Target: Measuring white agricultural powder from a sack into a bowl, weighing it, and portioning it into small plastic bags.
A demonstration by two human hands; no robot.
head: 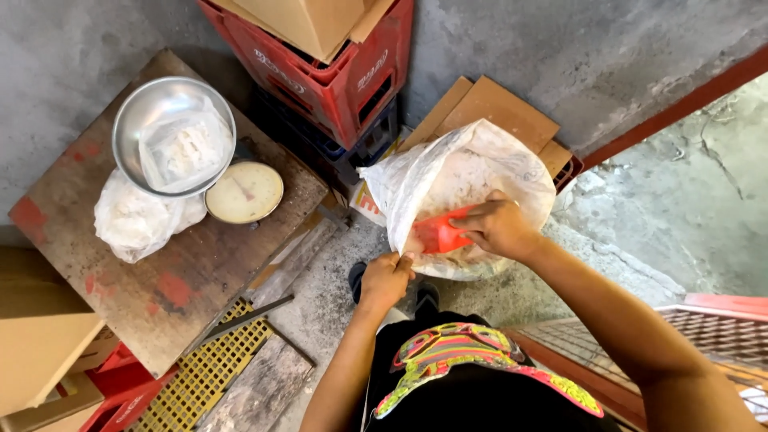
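Right hand (500, 228) fingers closed on red scoop (440, 235) inside white sack (480, 164); scoop long axis roughly level, mouth apparently pointing left. Left hand (386, 278) fingers pinch sack rim just below scoop.

sack mouth (464, 172) open above, red crates (336, 80) crowding behind, scale (244, 192) left

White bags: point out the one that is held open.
The large white sack right of the crates; the left hand grips its rim. The small bag beside the scale lies closed.
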